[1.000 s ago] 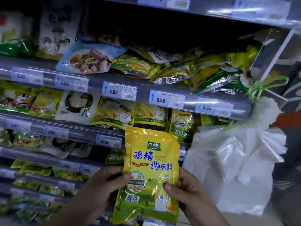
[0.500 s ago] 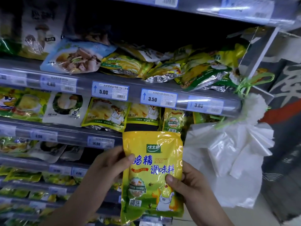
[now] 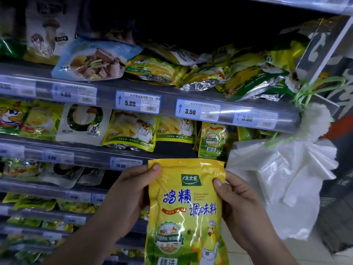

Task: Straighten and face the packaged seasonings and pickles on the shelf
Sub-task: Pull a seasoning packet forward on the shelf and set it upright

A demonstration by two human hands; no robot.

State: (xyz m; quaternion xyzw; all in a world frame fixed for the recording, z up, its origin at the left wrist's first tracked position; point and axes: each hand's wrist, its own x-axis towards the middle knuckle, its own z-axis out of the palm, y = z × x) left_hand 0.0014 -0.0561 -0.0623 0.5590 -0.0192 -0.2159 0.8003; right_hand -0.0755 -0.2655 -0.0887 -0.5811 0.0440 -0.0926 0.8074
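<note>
Left edge of frame: rows of green-and-yellow packets (image 3: 32, 203) on the lower tiers, blurred, cut by the border, prints unreadable. Upper left: tall mushroom pouch (image 3: 47, 35) upright in shadow, top lost in darkness; beside it, pale blue pouch (image 3: 93, 62) lying tilted over the shelf rail (image 3: 168, 92). Lower centre-left: left hand (image 3: 129, 196), thumb on the front, fingers hidden behind, pinching the upper left corner of the yellow bouillon pouch (image 3: 187, 207). Bottom centre: pouch held upright, print facing the camera, in front of the shelves and off them, lower end cut off by the frame, covering the tiers behind. Above it: price tag 5.00 (image 3: 137, 102) and price tag 3.50 (image 3: 197, 110). Right of centre: right hand (image 3: 240, 203), thumb on the front, remaining fingers behind, gripping the pouch's right edge. Upper right: heap of foil packets (image 3: 238, 77), askew and overlapping. Right: bundle of white plastic bags (image 3: 286, 178) hanging at the shelf end, overlapping the middle tier's right end.
</note>
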